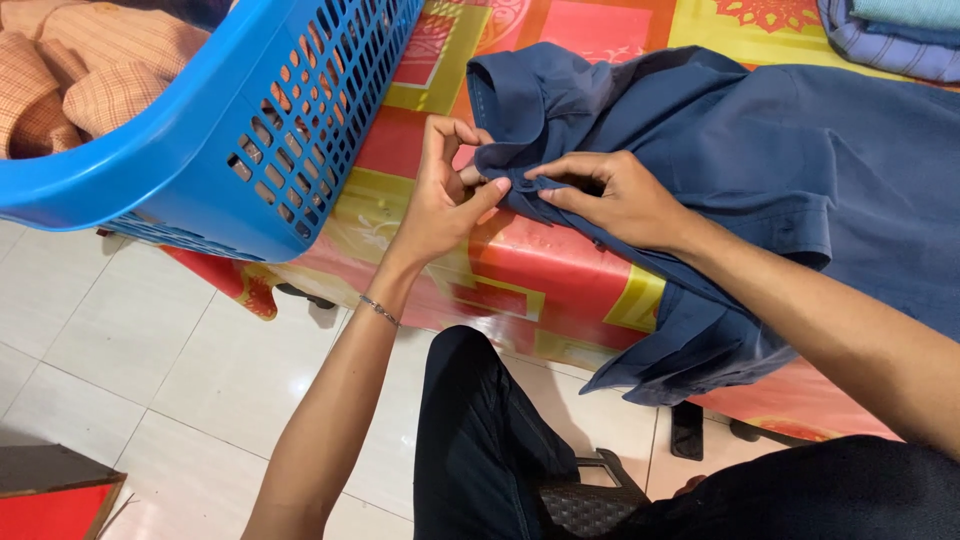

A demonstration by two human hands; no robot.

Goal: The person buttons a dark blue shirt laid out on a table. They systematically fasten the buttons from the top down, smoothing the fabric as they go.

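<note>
Head view, looking down past the person's dark-trousered knees.

Blue shirt [760, 170]: spread across the worktop [520, 270], which wears a red, yellow and orange patterned cover. Collar end points toward the basket; lower edge of the shirt hangs over the near side of the worktop.

Left hand [440, 195]: fingers curled in, thumb and forefinger pinched on the shirt's front edge just below the collar. Thin bracelet [380, 310] on this wrist.

Right hand [610, 195]: lying on the shirt, fingers bent, fingertips closed on the same strip of cloth. The two hands meet tip to tip at the edge; whether a button sits between them cannot be made out.

Blue plastic laundry basket [250, 120]: slotted wall, sits on the worktop's left end, partly overhanging it, just beside the left hand but not touching. Peach checked cloth [90, 70] inside it.

Folded garments [890, 30]: far right corner of the worktop, striped lilac under pale teal, well apart from the hands.

Floor [150, 370]: pale tiles. Red-topped object [55, 500] at the lower left corner, only partly visible.
</note>
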